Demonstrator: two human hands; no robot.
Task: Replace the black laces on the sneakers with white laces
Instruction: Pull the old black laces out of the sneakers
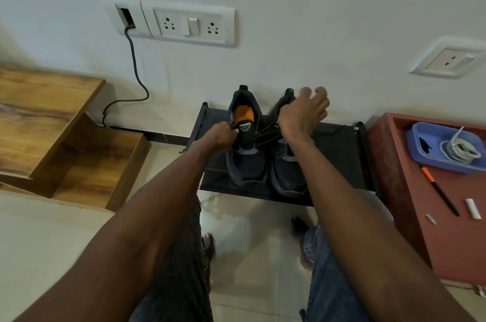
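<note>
Unlacing looks to be the step in hand: both sneakers (265, 161) sit side by side on a low black rack (339, 153) against the wall. The left hand (221, 135) pinches the left shoe's tongue; the right hand (305, 114), fingers (319, 92) loosely spread, seems to draw black laces (265, 135) up and away, though I cannot tell the grip. Next, I judge, pull the lace free of its eyelets.

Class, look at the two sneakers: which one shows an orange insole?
The left sneaker, held by the left hand. Its opening shows orange; the right sneaker shows none.
</note>
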